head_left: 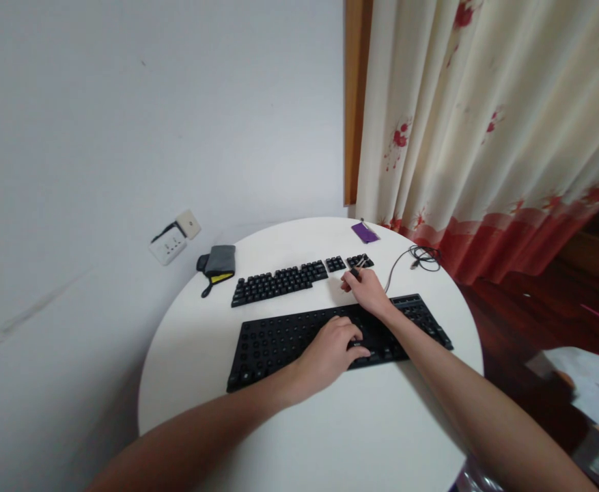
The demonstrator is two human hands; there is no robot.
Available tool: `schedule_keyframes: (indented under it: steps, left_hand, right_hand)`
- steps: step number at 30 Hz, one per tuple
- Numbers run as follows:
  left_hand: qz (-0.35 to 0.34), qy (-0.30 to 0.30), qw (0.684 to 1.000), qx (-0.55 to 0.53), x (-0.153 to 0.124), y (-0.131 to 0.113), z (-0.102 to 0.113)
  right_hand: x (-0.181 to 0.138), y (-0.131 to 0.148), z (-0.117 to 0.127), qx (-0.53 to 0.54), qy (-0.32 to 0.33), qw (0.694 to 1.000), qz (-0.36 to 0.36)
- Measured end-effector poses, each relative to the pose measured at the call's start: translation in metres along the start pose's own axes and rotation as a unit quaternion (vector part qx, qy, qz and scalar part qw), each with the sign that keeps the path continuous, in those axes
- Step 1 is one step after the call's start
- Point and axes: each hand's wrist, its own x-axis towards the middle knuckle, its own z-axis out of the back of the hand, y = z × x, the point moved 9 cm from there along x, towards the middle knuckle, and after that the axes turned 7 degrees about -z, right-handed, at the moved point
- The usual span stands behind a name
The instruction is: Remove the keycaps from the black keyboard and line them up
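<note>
Round white table [289,437] stands by a pale wall [176,102]; floral curtain [432,116] at right, dark wooden floor [514,314]. Partly stripped black keyboard [273,339] lies on table, loose keycaps [279,281] rowed behind. Left hand [334,345] rests on keyboard, half-open, nothing visibly held. Right hand [368,290] pinches wire-pronged keycap puller [363,261]. Keycap legends illegible.

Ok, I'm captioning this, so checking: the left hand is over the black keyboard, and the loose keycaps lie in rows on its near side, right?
Not the near side: the head view shows the loose keycaps in rows on the black keyboard's far side. The rest stands.
</note>
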Motion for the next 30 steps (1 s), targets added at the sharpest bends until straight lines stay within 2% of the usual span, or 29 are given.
schedule_keyframes:
  steps: [4, 10, 19, 22, 24, 26, 30]
  left_hand:
    - [0.022, 0.007, 1.0, -0.002, 0.003, 0.004, -0.003]
    - [-0.024, -0.006, 0.997, 0.078, -0.002, -0.015, 0.0]
    - [-0.097, -0.004, 0.976, 0.195, -0.006, -0.029, -0.006]
    - [-0.106, -0.015, 0.971, 0.215, -0.007, -0.033, -0.002]
    - [-0.105, -0.039, 0.978, 0.178, -0.004, -0.03, 0.011]
    - [-0.092, -0.077, 0.985, 0.123, 0.001, -0.02, 0.036]
    - [-0.03, -0.161, 0.98, 0.115, 0.022, 0.027, 0.098]
  right_hand:
    - [-0.001, 0.0, -0.002, -0.003, 0.005, 1.0, -0.002]
    - [0.003, -0.011, -0.005, 0.014, 0.007, 1.0, -0.021]
    - [0.008, -0.022, -0.007, 0.047, 0.019, 0.997, -0.061]
    - [0.007, -0.022, -0.007, 0.059, 0.022, 0.996, -0.069]
    - [0.007, -0.021, -0.006, 0.066, 0.022, 0.995, -0.072]
    - [0.006, -0.021, -0.004, 0.073, 0.02, 0.994, -0.077]
    - [0.006, -0.023, 0.001, 0.089, 0.0, 0.992, -0.092]
